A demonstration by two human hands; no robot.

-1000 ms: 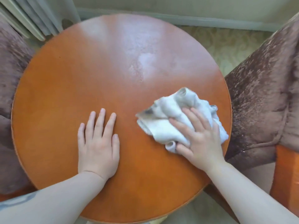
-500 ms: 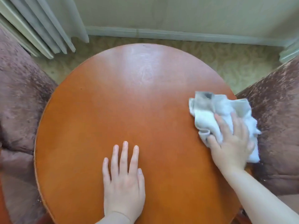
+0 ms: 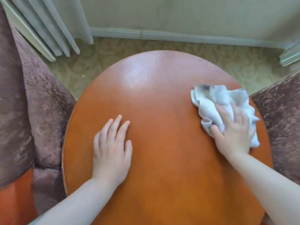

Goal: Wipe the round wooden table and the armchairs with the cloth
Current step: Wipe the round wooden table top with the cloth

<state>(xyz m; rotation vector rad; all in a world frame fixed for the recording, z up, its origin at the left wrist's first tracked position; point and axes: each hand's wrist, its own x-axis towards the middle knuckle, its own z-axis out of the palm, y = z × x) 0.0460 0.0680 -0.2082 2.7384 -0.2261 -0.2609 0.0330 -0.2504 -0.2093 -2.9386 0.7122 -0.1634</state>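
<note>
Round orange-brown wooden bench (image 3: 162, 159) under wipe, centre of view. Crumpled white cloth (image 3: 215, 103) now at the far-right part of the top, close to the right rim; a second ago nearer the middle-right, half a second ago already out by the right edge. Stroke thus carried outward and slightly farther away.

Right hand (image 3: 233, 132) pressed flat on the near half of the cloth, fingers spread and only slightly bent over the folds, thumb against the near-left fold; grip wide open, a pressing hold rather than a clench. Some motion blur on these fingers.

Left hand (image 3: 112, 148) flat on the bare top at left of centre, fingers straight, grip open and holding nothing; same bracing posture as in both prior views.

Pale streaky sheen visible on the far centre of the top; cause not determinable.

Brown velvet armchair on the left (image 3: 32, 111) and brown velvet armchair on the right (image 3: 282, 114) hard against the bench rim, neither touched by the cloth.

Judgement: tabletop pass in progress, right margin being covered. Near and left portions probably outstanding. Both armchairs not yet started. Task well short of halfway.
</note>
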